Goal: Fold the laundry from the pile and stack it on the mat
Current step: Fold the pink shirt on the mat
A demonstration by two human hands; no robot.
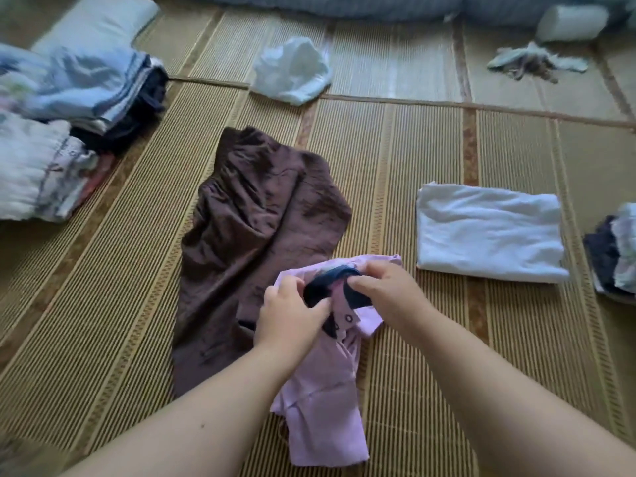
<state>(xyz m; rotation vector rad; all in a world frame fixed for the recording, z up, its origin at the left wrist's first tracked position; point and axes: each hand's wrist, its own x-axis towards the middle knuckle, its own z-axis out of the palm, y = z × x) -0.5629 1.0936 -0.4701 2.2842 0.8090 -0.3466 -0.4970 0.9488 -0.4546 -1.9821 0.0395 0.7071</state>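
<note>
Both hands hold the collar of a pink shirt over a woven mat.

The left hand (pixel 292 311) and right hand (pixel 385 287) reach forward from bare forearms and meet close together. The fingers of each are curled and pinch the dark collar (pixel 323 287) of the pink shirt (pixel 323 418), whose body trails back toward the person on the mat (pixel 395 160). The shirt's left edge overlaps a brown garment (pixel 254 215) spread flat on the mat. A folded white cloth (pixel 488 232) lies to the right, apart from the shirt. Stacks of folded clothes (pixel 96 87) sit at the far left. A crumpled white cloth (pixel 292 70) lies farther off, with a pillow (pixel 96 18) and bedding (pixel 344 5) along the top edge.
</note>
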